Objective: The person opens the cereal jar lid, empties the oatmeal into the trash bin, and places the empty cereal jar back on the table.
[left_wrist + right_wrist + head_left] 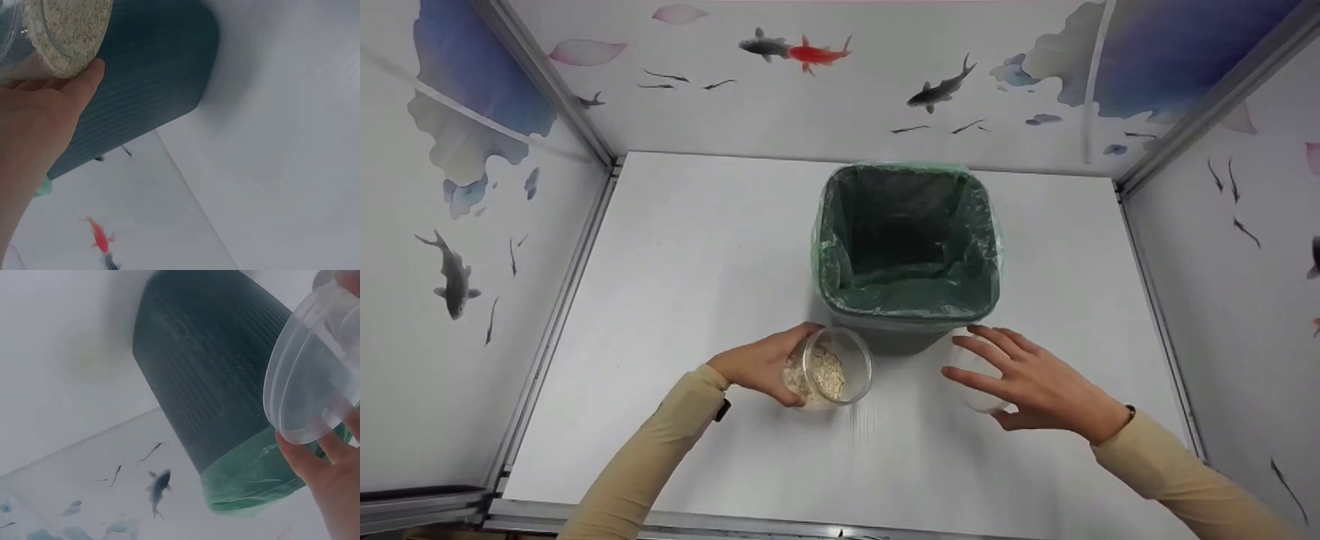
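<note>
My left hand (765,366) grips a clear plastic jar (856,364) round its side. Pale flakes that look like rolled oats (829,373) lie inside, and the jar's open mouth tilts to the right. In the left wrist view the flakes (73,34) show through the jar wall above the fingers. With fingertips and thumb round its rim, my right hand (1039,386) holds a translucent round lid (306,388). In the head view that hand partly hides the lid. Both hands are in front of a dark bin (208,371), apart from each other.
The bin stands at the back middle of the white table (697,247), lined with a green plastic bag (911,296) folded over its rim. White panels (675,112) printed with fish enclose the table at the back and both sides, with metal frame edges.
</note>
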Motion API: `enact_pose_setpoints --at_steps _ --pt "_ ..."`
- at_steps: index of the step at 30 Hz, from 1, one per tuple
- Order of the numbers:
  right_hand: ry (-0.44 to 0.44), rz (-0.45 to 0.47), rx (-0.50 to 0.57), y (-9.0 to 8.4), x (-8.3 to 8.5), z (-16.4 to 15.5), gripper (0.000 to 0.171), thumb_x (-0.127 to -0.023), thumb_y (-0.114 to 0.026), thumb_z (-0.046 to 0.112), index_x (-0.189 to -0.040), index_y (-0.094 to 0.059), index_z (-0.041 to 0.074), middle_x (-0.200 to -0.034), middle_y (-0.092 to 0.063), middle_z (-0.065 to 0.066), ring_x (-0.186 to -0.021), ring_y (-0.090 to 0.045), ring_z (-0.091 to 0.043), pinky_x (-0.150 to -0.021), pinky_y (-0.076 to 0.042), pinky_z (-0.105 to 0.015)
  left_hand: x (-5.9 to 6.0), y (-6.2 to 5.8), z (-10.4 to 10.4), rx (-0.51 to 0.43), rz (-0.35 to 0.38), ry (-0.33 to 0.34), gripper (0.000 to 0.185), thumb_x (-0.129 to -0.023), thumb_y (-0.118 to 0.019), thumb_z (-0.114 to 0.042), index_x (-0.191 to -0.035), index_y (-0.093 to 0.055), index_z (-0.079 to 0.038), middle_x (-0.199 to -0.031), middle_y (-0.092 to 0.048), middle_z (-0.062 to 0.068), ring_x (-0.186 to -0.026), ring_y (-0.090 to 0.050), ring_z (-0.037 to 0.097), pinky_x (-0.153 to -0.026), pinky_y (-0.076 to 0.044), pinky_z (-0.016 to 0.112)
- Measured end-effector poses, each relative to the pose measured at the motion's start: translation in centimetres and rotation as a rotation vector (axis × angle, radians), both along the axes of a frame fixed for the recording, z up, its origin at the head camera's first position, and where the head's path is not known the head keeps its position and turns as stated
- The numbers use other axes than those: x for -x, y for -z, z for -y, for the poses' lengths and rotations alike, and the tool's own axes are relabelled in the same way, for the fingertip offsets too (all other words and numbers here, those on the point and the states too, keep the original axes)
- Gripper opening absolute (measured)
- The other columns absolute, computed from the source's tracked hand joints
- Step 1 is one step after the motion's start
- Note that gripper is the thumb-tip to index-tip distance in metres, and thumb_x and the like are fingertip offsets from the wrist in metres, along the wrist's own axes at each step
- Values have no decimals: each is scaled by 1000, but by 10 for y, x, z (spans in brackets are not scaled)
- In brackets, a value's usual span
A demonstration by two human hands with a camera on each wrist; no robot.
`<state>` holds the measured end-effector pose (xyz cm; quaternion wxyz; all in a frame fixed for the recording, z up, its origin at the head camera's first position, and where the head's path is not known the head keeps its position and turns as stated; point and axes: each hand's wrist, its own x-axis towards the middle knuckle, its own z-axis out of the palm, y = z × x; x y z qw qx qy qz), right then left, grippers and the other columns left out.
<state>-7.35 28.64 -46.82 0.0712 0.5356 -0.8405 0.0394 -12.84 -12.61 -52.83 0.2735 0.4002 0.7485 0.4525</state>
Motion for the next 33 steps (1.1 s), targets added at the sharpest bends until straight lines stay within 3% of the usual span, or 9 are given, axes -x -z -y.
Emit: enact_pose_setpoints --at_steps 6,11,18,26,33 --pt "81 60 -10 25 11 -19 94 -52 -90 30 -138 -52 19 -136 -46 -17 -124 -43 -41 -89 -46 -54 -2 -19 15 -57 -8 -53 96 -62 -83 -14 -143 -32 -9 -133 -47 14 -119 -48 21 -94 -46 40" --pt "189 143 -31 55 26 -44 91 -54 -91 29 -136 -53 19 -136 -46 -17 -123 -44 -39 -86 -48 -56 -3 -42 25 -107 -21 -67 95 -62 -84 -10 -142 -33 -10 -133 -48 14 -118 -49 21 -94 -46 42" --pt "393 347 -16 104 50 -83 87 -62 -89 24 -139 -49 14 -136 -42 -21 -119 -45 -41 -78 -49 -59 4 -77 36 -171 -78 -73 94 -64 -85 -7 -142 -33 -3 -134 -46 14 -118 -49 29 -93 -46 46" --pt "653 483 30 141 69 -98 83 -66 -85 16 -139 -47 12 -138 -28 -24 -115 -40 -48 -71 -50 -58 25 -108 42 -85 -196 -139 95 -61 -86 -14 -140 -34 0 -132 -48 14 -116 -49 23 -93 -46 42" --pt "753 597 -1 159 77 -83 84 -74 -82 25 -144 -39 9 -136 -25 -25 -119 -33 -47 -78 -46 -63 31 -124 45 7 -235 -158 98 -62 -86 -16 -142 -33 -1 -131 -48 12 -114 -48 21 -92 -45 42"
